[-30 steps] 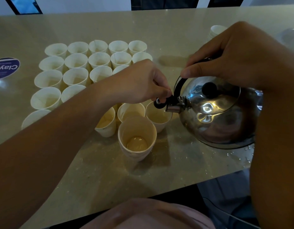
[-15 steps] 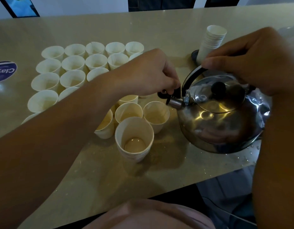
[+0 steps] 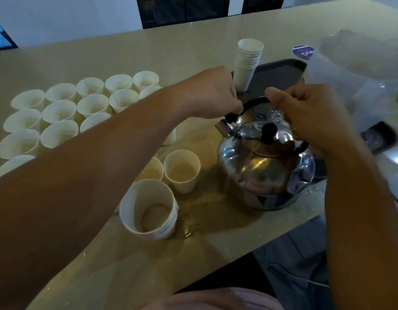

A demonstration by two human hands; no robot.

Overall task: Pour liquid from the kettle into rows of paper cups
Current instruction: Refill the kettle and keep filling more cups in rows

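A person's right hand point(image 3: 309, 117) grips the black arched handle of a polished round steel kettle point(image 3: 263, 166) standing upright on the beige stone surface point(image 3: 149, 265), while the left hand point(image 3: 213, 92) curls its fingers round the front of that handle, just above the short spout. No liquid is leaving the spout. Rows of white paper cups point(image 3: 59, 113) fill the surface to the left; the nearest cups point(image 3: 182, 171) show pale liquid, and a nested stack of cups point(image 3: 149, 209) in front holds a shallow pool. Whether the far rows are full cannot be told. Spilled water glistens beside that stack. By appearances the pouring is largely done or paused; a tall stack of unused cups point(image 3: 248, 63) stands by a dark tray point(image 3: 280, 72).
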